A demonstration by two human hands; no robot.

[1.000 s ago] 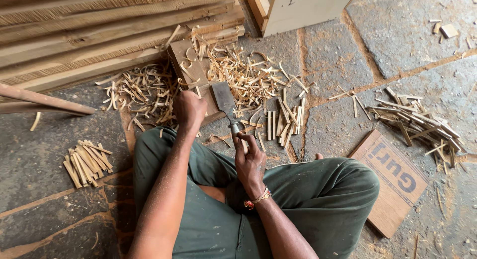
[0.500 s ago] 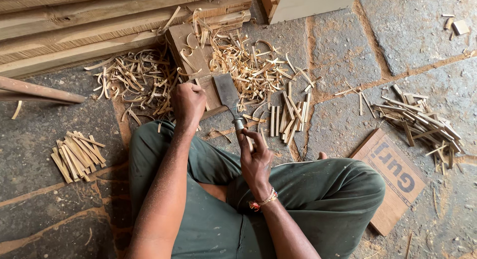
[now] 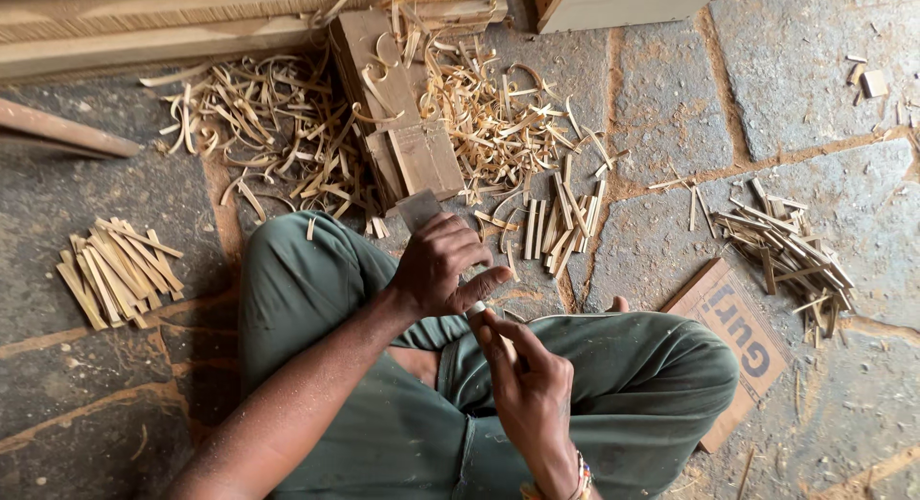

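Note:
I sit cross-legged on a stone floor in green trousers. My left hand point(image 3: 441, 265) is curled over the middle of a flat metal knife blade point(image 3: 418, 209), and only the blade's tip shows beyond the knuckles. Whether a bamboo piece lies under the fingers is hidden. My right hand point(image 3: 527, 390), with a bracelet at the wrist, grips the knife's handle just above my lap, its thumb meeting the left thumb. A worn wooden block point(image 3: 422, 155) lies right in front of the blade tip.
Curled bamboo shavings point(image 3: 278, 136) surround the block. Cut bamboo sticks lie in a bundle at the left point(image 3: 115, 270), a row in the middle point(image 3: 561, 227) and a pile at the right point(image 3: 786, 251). A cardboard piece point(image 3: 738, 337) rests by my knee. Long planks point(image 3: 144, 40) run along the top.
Both hands and the knife have drawn back from the wooden block toward my lap. The left hand now covers most of the blade that was in plain sight before.

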